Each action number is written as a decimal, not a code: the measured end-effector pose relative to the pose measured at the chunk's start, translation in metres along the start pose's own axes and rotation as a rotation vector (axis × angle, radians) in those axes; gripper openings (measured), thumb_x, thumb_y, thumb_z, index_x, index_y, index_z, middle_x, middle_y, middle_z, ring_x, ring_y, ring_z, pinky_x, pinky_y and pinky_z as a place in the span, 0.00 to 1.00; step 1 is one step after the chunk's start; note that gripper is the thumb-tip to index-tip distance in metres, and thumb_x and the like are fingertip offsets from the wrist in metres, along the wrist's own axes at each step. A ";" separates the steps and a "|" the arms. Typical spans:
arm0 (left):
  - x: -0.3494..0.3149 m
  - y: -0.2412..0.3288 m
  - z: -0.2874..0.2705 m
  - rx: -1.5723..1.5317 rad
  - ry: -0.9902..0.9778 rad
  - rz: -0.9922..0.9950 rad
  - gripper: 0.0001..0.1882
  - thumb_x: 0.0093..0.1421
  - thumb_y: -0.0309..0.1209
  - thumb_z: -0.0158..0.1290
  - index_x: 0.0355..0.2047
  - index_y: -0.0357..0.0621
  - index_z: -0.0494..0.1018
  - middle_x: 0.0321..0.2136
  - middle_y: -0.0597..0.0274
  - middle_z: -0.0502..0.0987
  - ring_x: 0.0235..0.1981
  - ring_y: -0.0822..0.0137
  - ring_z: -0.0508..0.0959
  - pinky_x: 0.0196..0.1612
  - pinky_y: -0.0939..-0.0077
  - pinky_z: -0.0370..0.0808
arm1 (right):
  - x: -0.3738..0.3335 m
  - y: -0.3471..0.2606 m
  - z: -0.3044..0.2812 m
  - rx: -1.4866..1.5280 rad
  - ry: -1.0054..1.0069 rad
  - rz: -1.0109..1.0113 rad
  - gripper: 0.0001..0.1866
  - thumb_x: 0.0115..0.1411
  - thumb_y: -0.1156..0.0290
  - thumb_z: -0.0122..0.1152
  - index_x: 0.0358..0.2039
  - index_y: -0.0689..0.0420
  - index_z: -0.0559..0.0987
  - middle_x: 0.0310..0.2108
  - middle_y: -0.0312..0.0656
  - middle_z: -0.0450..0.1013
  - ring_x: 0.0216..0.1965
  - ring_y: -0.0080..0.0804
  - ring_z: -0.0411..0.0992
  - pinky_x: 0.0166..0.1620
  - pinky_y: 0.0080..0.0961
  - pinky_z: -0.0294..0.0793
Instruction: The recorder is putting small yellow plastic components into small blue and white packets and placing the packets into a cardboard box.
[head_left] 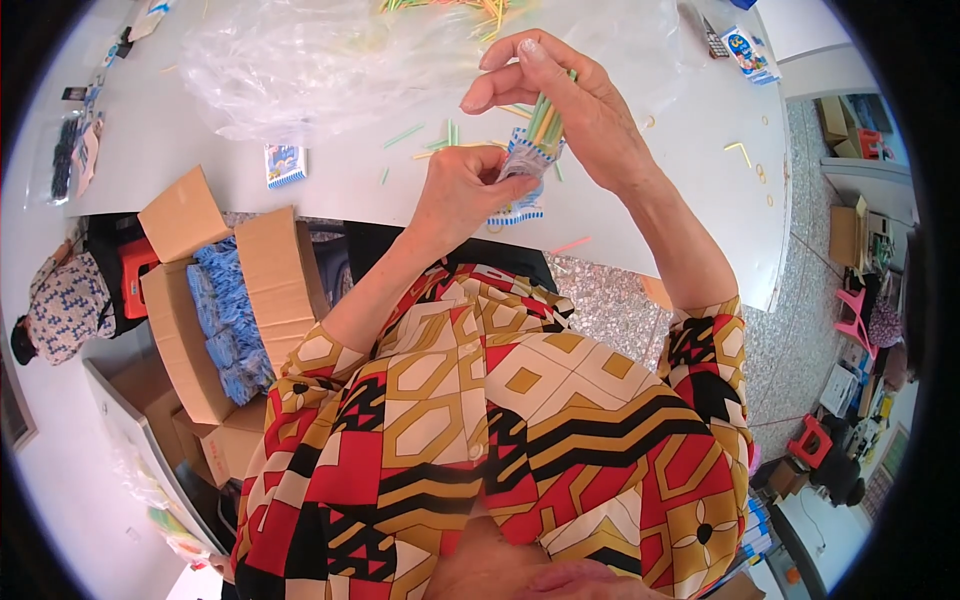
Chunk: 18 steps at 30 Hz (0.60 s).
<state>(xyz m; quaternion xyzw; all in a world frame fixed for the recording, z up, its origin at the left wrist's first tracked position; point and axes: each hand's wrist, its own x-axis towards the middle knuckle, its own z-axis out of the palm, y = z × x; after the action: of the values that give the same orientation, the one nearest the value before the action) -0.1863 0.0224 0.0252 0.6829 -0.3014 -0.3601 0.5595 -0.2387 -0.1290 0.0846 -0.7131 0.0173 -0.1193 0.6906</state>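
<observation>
Both my hands are above the near edge of the white table. My left hand (458,195) pinches a small clear plastic bag (519,205) with blue-and-white print, thumb on its front. A bundle of thin green and yellow straws (546,124) stands in the bag's mouth, slightly tilted. Around the upper part of the straws curves my right hand (590,115), the bundle lying against its palm; thumb and fingers point to the upper left. How firmly it grips cannot be seen. Loose straws (453,132) lie on the table behind my left hand.
A large crumpled clear plastic sheet (270,75) covers the far left of the table (350,190), with more straws (455,5) beyond. A filled packet (286,165) lies at left, another packet (750,55) at far right. An open carton (185,330) of blue packs stands below left.
</observation>
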 end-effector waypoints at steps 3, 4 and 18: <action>-0.001 0.000 0.000 0.035 -0.002 0.022 0.12 0.51 0.31 0.61 0.21 0.33 0.74 0.13 0.71 0.69 0.16 0.82 0.62 0.20 0.83 0.60 | 0.000 -0.001 0.000 -0.035 0.009 0.015 0.20 0.69 0.57 0.33 0.40 0.56 0.72 0.32 0.42 0.77 0.40 0.29 0.74 0.52 0.28 0.69; -0.001 -0.001 0.000 0.035 -0.002 0.022 0.12 0.51 0.31 0.61 0.21 0.33 0.74 0.13 0.71 0.69 0.16 0.82 0.62 0.20 0.83 0.60 | 0.000 -0.002 0.000 -0.059 0.016 0.023 0.20 0.69 0.57 0.33 0.40 0.56 0.72 0.32 0.42 0.77 0.40 0.29 0.74 0.52 0.28 0.68; 0.005 -0.006 0.000 -0.050 0.029 0.062 0.10 0.51 0.30 0.62 0.21 0.35 0.75 0.14 0.70 0.71 0.17 0.83 0.64 0.20 0.84 0.60 | 0.001 0.001 0.002 -0.073 -0.068 -0.079 0.22 0.69 0.55 0.35 0.37 0.58 0.74 0.31 0.41 0.76 0.39 0.26 0.74 0.52 0.29 0.67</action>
<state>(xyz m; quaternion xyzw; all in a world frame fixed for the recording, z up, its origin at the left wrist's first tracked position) -0.1838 0.0195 0.0183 0.6643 -0.3052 -0.3401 0.5915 -0.2372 -0.1269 0.0835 -0.7416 -0.0302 -0.1216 0.6590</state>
